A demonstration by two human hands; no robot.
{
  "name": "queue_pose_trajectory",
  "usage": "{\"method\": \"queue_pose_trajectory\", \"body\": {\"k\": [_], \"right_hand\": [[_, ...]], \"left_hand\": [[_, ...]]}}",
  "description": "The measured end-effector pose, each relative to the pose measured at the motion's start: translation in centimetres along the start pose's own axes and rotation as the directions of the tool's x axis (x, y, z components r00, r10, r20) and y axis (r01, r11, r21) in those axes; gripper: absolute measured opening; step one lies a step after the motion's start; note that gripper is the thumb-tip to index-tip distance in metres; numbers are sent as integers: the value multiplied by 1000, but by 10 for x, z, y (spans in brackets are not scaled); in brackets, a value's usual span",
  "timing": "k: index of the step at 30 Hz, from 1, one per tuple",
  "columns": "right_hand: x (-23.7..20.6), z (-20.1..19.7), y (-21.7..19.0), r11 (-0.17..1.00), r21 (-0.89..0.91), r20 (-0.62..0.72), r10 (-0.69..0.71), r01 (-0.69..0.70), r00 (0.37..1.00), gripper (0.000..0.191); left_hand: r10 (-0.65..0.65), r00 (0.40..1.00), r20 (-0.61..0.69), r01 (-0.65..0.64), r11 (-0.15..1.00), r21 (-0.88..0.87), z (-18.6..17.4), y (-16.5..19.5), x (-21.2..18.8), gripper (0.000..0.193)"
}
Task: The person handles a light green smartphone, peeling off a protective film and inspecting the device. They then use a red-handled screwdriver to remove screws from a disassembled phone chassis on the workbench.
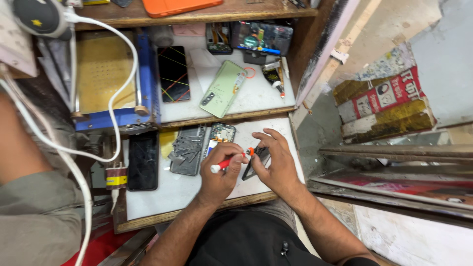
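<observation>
Cluttered repair bench: a white work surface (167, 194) fills the centre of the frame, with a raised shelf behind it toward the top. Left hand (219, 175) — fingers curled shut around a red-and-white screwdriver (227, 162), whose long axis runs from lower left to upper right, orange tip toward the other hand. Right hand (276, 162) — fingers closed on a small dark phone part (255, 160), held just above the surface at centre frame; the tip meets this part, so it lies directly right of the left fingers. Left of the hands lie an opened phone body (219, 135), a grey metal plate (187, 152) and a black phone (143, 160). A pale green phone (222, 88) rests on the shelf.
</observation>
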State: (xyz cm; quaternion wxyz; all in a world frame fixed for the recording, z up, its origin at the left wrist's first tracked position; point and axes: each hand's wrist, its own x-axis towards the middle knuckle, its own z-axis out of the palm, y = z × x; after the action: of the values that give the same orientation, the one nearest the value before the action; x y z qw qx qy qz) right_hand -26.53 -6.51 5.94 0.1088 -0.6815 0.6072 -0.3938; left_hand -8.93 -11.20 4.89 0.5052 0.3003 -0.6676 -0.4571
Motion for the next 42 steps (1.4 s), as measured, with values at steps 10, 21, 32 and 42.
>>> {"method": "queue_pose_trajectory", "body": {"k": [10, 21, 32, 42], "right_hand": [[9, 0, -8, 992, -120, 6, 50, -49, 999, 45], [12, 3, -6, 989, -149, -54, -1, -7, 999, 37], [8, 0, 2, 1000, -19, 12, 15, -15, 1000, 39], [15, -17, 4, 998, -5, 86, 64, -64, 994, 32]], "left_hand": [[99, 995, 33, -100, 994, 33, 2, 3, 0, 12], [-97, 994, 53, 87, 982, 168, -6, -7, -10, 8], [-308, 920, 241, 179, 880, 441, 26, -40, -30, 35], [-242, 936, 255, 113, 894, 433, 33, -49, -34, 36]]}}
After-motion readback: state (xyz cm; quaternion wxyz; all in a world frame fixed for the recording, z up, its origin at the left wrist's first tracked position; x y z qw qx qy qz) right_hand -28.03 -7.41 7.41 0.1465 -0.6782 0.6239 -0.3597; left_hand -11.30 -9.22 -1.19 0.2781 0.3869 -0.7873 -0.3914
